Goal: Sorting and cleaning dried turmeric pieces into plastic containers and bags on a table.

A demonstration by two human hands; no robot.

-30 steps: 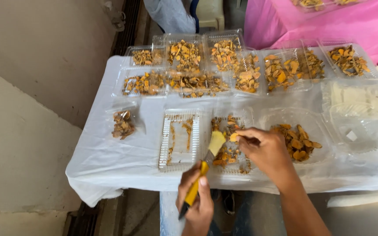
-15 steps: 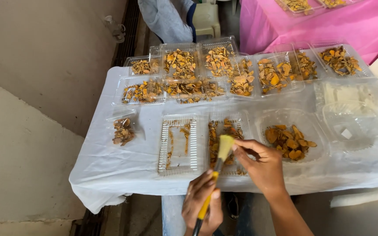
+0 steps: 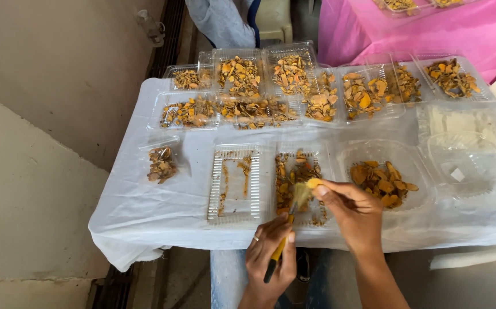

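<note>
My left hand (image 3: 269,256) grips the yellow-and-black handle of a small brush (image 3: 286,231) near the table's front edge. Its pale bristles touch an orange-yellow dried piece (image 3: 313,183) pinched in the fingertips of my right hand (image 3: 351,213). Both hands hover over a clear ridged tray (image 3: 299,177) scattered with orange-brown dried pieces. Left of it lies a nearly bare clear ridged tray (image 3: 234,183) with only orange crumbs and dust.
A white cloth (image 3: 145,212) covers the table. Several clear trays of orange pieces (image 3: 294,80) line the far side. A round clear container with pieces (image 3: 382,182) sits right of my hands, an empty one (image 3: 468,163) beyond. A small bag of pieces (image 3: 161,163) lies left. A pink-covered table (image 3: 431,28) stands behind.
My left hand brought the brush in lower and nearer the tray, bristles now on the piece. My right hand shifted slightly toward me with the piece.
</note>
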